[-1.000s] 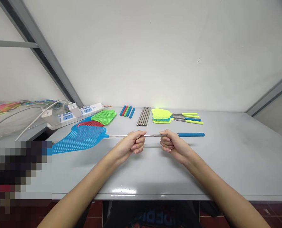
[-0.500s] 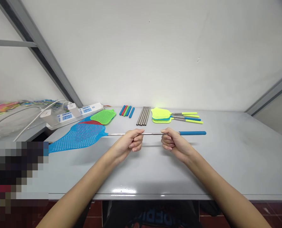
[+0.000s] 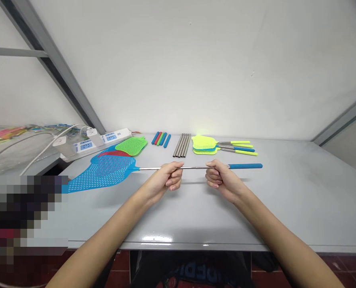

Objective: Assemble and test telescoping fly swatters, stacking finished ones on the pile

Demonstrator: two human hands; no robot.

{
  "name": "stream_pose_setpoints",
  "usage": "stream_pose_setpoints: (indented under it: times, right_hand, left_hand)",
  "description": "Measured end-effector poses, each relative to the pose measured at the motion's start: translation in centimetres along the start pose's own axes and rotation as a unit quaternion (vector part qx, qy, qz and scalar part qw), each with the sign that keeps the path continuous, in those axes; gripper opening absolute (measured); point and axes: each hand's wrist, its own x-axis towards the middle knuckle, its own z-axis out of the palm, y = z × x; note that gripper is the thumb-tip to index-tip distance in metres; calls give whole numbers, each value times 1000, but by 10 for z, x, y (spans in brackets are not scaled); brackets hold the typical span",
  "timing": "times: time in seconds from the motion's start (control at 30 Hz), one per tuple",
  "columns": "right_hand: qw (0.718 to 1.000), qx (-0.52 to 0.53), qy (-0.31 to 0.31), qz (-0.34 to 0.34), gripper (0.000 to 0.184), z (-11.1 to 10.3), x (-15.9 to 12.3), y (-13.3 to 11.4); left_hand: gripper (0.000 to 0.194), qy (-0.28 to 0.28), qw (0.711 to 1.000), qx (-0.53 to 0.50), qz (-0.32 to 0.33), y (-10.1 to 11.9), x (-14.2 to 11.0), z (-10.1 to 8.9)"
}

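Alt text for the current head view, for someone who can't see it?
Left hand and right hand grip the metal rod of a blue fly swatter above a gray table. Beyond lie colored grips, metal tubes and stacked swatters.

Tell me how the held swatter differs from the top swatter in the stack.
The held swatter is blue; the top swatter is yellow.
The held swatter has a long exposed rod; the top swatter, a short one.
The left hand and right hand hold the held swatter above the table; the top swatter lies stacked.
Both have perforated heads and metal rods.
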Motion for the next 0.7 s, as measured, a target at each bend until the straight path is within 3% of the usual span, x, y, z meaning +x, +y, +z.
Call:
stream_pose_setpoints:
  times: [0.2,0.4,0.7]
  right_hand:
    - [998,20,-57,18,36,5,-1,7]
    - [997,12,-78,8,39,9,-5,11]
    - [993,-3,-115,41,39,15,-9,16]
  left_hand:
    - [40,14,1000,-8,6,-1,-1,0]
    - [39,-17,999,30,14,-4,-5,12]
    - [35,-20,996,80,29,-8,-8,17]
